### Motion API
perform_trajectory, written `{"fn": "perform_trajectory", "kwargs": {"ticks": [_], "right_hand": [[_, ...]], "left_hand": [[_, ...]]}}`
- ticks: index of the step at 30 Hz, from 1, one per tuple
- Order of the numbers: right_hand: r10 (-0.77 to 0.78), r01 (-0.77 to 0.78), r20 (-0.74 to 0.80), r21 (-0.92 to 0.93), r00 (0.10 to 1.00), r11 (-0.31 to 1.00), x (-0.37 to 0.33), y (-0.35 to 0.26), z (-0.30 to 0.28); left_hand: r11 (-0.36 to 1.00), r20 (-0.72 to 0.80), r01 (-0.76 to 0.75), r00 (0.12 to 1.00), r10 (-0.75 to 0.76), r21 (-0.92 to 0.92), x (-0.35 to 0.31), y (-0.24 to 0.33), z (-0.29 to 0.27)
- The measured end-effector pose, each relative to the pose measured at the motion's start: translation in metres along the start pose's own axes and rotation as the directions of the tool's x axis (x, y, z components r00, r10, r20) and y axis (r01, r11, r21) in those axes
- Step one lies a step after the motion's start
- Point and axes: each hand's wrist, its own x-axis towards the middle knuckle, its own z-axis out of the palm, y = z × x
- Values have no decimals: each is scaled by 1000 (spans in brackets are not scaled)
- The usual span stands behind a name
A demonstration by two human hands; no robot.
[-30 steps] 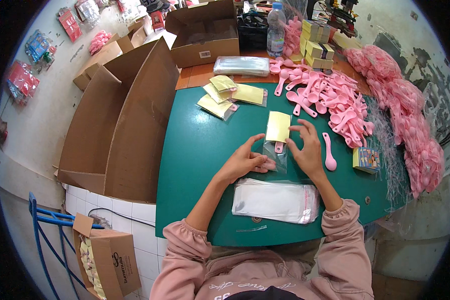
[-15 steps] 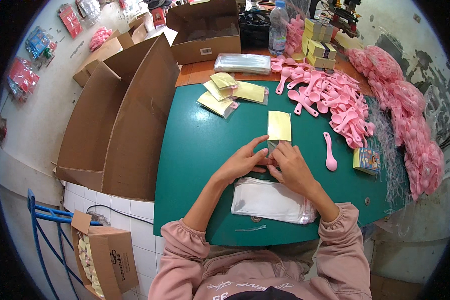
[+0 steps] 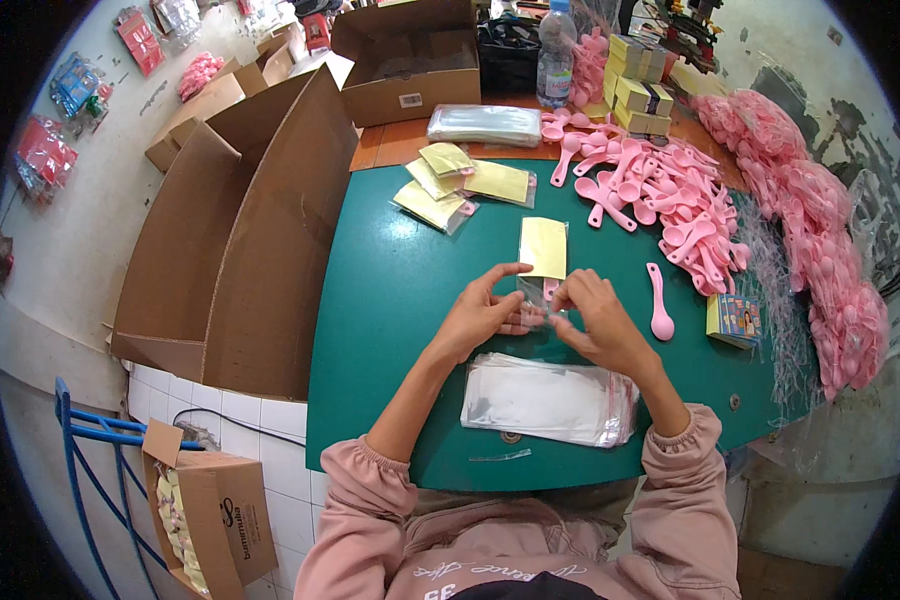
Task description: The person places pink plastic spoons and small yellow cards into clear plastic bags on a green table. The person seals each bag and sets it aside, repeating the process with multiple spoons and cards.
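Note:
Both hands are at the near end of a clear plastic bag [image 3: 533, 292] holding a yellow card [image 3: 543, 246] and a pink spoon [image 3: 550, 288], whose handle end shows below the card. My left hand [image 3: 482, 312] grips the bag's left side, thumb and fingers around the loose plastic. On the right side, my right hand [image 3: 598, 318] pinches the plastic with its fingertips; whether a thin strip is also between them is too small to tell. Just nearer me lies a stack of clear bags [image 3: 545, 402]. A single pink spoon [image 3: 659, 302] rests right of my right hand.
Filled bags with yellow cards [image 3: 498, 183] lie at the far left of the green table [image 3: 390, 300]. A heap of pink spoons [image 3: 675, 200] covers the far right, with a small card stack [image 3: 733, 322] nearer. A large cardboard box [image 3: 260, 240] stands left; a clear strip [image 3: 500, 456] lies in front.
The bag with its card has shifted slightly left and nearer. My hands have drawn apart, the right moving rightward, and the spoon handle and loose plastic now show between them.

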Motion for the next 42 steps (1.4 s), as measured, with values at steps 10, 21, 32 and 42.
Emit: {"fn": "perform_trajectory", "kwargs": {"ticks": [10, 21, 32, 42], "right_hand": [[-99, 102, 26, -247, 995, 964, -1, -7, 17], [-189, 173, -11, -353, 982, 919, -3, -1, 33], [266, -342, -402, -128, 876, 931, -11, 78, -54], [114, -113, -233, 21, 966, 993, 2, 23, 14]], "left_hand": [[998, 64, 36, 997, -39, 54, -3, -4, -3], [999, -22, 14, 1000, -13, 36, 0, -11, 2], [999, 13, -35, 999, 35, -35, 7, -9, 2], [976, -34, -23, 999, 16, -216, -1, -2, 3]]}}
